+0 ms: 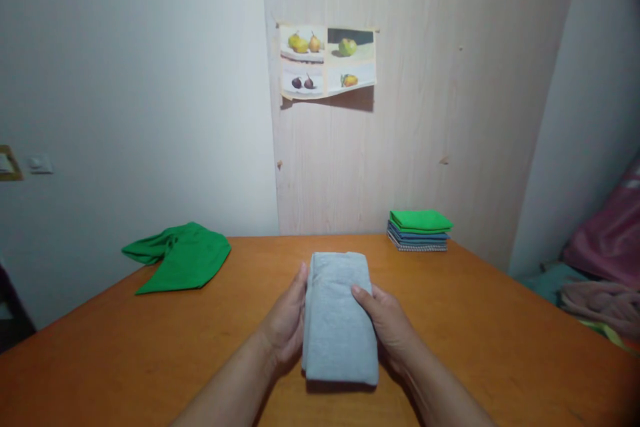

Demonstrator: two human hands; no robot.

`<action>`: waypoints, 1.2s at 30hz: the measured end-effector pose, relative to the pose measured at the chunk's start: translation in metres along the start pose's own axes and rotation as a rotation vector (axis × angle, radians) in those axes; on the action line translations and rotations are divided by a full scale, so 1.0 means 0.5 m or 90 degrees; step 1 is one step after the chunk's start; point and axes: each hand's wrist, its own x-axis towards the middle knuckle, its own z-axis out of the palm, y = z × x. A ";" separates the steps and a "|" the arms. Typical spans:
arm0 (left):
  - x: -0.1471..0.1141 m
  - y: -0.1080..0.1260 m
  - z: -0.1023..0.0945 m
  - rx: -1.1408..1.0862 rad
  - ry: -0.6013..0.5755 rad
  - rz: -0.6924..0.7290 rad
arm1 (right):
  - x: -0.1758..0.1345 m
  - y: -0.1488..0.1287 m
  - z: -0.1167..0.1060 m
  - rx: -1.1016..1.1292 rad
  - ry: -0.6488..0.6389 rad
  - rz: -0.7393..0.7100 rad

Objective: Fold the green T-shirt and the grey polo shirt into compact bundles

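A light grey cloth (340,327), folded into a neat oblong, is held between my two hands just above the front middle of the table. My left hand (287,323) presses along its left side, the thumb at the edge and the other fingers hidden behind or under it. On the other side my right hand (390,323) grips the cloth with the thumb on top and the fingers underneath. Both hands are closed on it.
On the orange-brown table (240,360), a crumpled green cloth (195,257) lies at the back left. A stack of folded cloths (419,232), bright green on top, stands at the back right. A fruit poster (327,61) hangs on the wall. Pinkish fabric (607,240) lies beyond the right edge.
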 end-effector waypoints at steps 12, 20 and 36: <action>0.005 -0.021 -0.022 0.058 0.128 0.084 | -0.002 0.006 0.002 -0.093 0.015 0.006; 0.013 -0.010 -0.039 -0.008 0.225 0.126 | -0.022 -0.003 0.019 0.020 -0.118 0.067; 0.033 -0.025 -0.100 0.117 0.385 0.148 | -0.010 0.007 -0.008 -0.042 0.033 0.170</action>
